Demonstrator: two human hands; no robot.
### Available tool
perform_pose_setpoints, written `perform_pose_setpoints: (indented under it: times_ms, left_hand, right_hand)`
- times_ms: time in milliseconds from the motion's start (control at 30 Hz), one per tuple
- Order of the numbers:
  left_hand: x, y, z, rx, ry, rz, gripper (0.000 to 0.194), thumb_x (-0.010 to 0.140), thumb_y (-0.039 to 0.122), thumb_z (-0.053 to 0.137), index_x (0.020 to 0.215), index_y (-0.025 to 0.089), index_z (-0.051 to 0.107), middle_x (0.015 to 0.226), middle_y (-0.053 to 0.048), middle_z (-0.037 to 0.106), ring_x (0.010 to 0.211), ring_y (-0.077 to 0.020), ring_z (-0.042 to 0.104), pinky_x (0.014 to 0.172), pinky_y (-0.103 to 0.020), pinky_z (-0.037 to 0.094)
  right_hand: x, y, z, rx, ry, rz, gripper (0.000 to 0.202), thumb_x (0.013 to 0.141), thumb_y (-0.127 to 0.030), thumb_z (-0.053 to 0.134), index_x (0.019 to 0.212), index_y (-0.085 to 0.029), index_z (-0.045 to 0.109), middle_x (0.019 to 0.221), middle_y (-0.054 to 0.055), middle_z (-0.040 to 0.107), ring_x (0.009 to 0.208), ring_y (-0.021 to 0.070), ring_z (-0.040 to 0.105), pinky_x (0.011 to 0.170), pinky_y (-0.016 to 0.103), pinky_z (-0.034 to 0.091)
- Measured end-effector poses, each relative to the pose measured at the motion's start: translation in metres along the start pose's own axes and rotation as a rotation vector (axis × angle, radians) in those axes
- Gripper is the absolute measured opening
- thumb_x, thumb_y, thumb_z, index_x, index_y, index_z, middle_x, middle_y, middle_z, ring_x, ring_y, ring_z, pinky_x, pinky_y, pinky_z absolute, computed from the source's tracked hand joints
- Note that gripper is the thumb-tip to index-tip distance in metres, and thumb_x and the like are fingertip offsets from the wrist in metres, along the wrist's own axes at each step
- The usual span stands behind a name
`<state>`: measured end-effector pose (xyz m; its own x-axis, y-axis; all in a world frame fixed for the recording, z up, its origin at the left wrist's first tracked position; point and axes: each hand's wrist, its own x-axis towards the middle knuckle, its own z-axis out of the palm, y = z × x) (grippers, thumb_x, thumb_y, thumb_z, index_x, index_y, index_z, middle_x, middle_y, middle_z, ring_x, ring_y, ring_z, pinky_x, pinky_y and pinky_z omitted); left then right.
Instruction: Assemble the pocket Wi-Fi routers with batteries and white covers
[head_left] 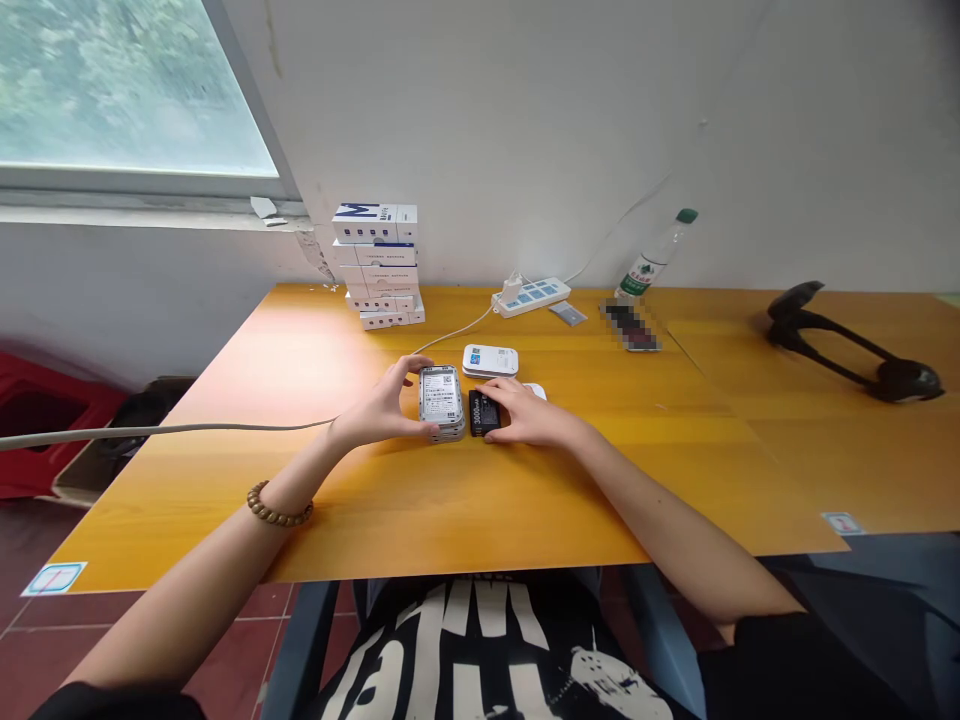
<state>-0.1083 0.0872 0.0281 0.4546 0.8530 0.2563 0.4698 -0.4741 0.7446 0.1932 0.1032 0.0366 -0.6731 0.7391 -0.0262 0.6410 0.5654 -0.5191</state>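
My left hand [379, 408] is curved around the left side of a short stack of device housings [441, 396]. Its thumb touches the near edge and its fingers the far edge. The top housing lies with its open, labelled inside facing up. Just to the right, my right hand [527, 414] has thumb and fingers on a black battery [483, 413] marked 3000mAh; whether more batteries lie under it, I cannot tell. Behind the hands lie stacked white devices [490, 361]. A white rounded piece [537, 391] shows partly from behind my right hand.
White boxes [379, 266] are stacked at the back left. A power strip [532, 297], grey packet [568, 314], blurred phone [634, 328] and bottle [651, 264] stand or lie along the back. A cable [225, 429] crosses left. A black looped object [855, 345] lies far right.
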Motion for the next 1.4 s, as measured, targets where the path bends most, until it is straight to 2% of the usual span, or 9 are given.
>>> perform_pose_setpoints:
  times_ms: [200,367,533,633,800,967,1100,1200,1400]
  left_hand:
    - [-0.005,-0.003,0.005,-0.025,-0.033,-0.019,0.092,0.071,0.049,0.092,0.144,0.023,0.043,0.149,-0.018,0.055,0.141,-0.0380,0.052,0.114,-0.057,0.045]
    - [-0.004,-0.003,0.004,-0.051,-0.043,-0.018,0.091,0.073,0.051,0.092,0.145,0.024,0.043,0.151,-0.018,0.053,0.145,-0.0386,0.050,0.116,-0.058,0.044]
    - [-0.004,-0.006,0.007,-0.035,-0.039,-0.034,0.095,0.073,0.053,0.092,0.149,0.026,0.041,0.155,-0.018,0.052,0.146,-0.0401,0.050,0.117,-0.061,0.043]
    - [-0.006,-0.010,0.008,-0.044,-0.029,-0.017,0.101,0.072,0.057,0.092,0.153,0.026,0.038,0.162,-0.021,0.046,0.153,-0.0430,0.042,0.121,-0.064,0.040]
    - [-0.013,0.010,0.007,0.044,0.155,0.141,0.090,0.084,0.052,0.086,0.154,0.026,0.036,0.168,-0.023,0.035,0.159,-0.0417,0.033,0.125,-0.067,0.035]
    - [-0.023,0.068,0.023,0.144,0.289,0.331,0.070,0.092,0.037,0.082,0.149,0.029,0.043,0.164,-0.019,0.042,0.153,-0.0382,0.045,0.122,-0.064,0.044]
    - [-0.036,0.099,0.053,0.059,0.182,0.273,0.089,0.082,0.042,0.091,0.154,0.028,0.041,0.169,-0.022,0.036,0.154,-0.0425,0.042,0.120,-0.064,0.046]
    - [-0.046,0.103,0.073,-0.005,0.163,0.212,0.077,0.085,0.033,0.088,0.150,0.030,0.046,0.168,-0.019,0.038,0.154,-0.0404,0.044,0.120,-0.064,0.047]
    - [-0.067,0.098,0.095,-0.145,0.155,0.067,0.063,0.080,0.031,0.090,0.133,0.027,0.057,0.169,-0.019,0.037,0.153,-0.0416,0.045,0.119,-0.063,0.047]
  right_hand:
    - [-0.003,0.001,-0.003,-0.008,0.011,0.004,0.084,0.081,-0.042,0.086,0.156,-0.025,0.052,0.154,0.017,0.054,0.144,0.0394,0.050,0.118,0.060,0.042]
    - [0.010,0.017,-0.030,-0.065,0.217,0.025,0.057,0.097,-0.040,0.069,0.151,-0.025,0.057,0.149,0.016,0.058,0.143,0.0372,0.051,0.120,0.059,0.039]
    - [0.042,0.043,-0.051,-0.189,0.130,0.161,0.068,0.088,-0.029,0.079,0.151,-0.018,0.057,0.155,0.021,0.054,0.147,0.0426,0.047,0.120,0.061,0.039]
    - [0.051,0.049,-0.052,-0.140,0.049,0.171,0.060,0.088,-0.028,0.078,0.145,-0.016,0.062,0.146,0.020,0.063,0.137,0.0401,0.057,0.115,0.054,0.046]
    - [0.035,0.044,-0.050,-0.042,0.265,0.130,0.046,0.081,-0.027,0.079,0.125,-0.017,0.070,0.127,0.015,0.072,0.124,0.0357,0.063,0.108,0.049,0.050]
    - [-0.014,-0.001,-0.028,0.588,0.484,0.131,0.031,0.084,-0.044,0.076,0.102,-0.022,0.063,0.101,0.005,0.071,0.093,0.0237,0.068,0.087,0.039,0.056]
    - [-0.055,-0.056,0.008,1.051,0.287,0.155,0.037,0.087,-0.051,0.079,0.100,-0.024,0.057,0.094,0.001,0.065,0.085,0.0195,0.066,0.084,0.036,0.055]
    - [-0.075,-0.077,0.032,1.130,0.298,0.191,0.037,0.087,-0.050,0.082,0.096,-0.024,0.057,0.096,-0.001,0.060,0.087,0.0175,0.064,0.082,0.032,0.053]
    - [-0.099,-0.072,0.056,1.031,0.217,0.221,0.033,0.093,-0.052,0.075,0.103,-0.024,0.061,0.100,0.001,0.062,0.085,0.0172,0.063,0.079,0.032,0.055]
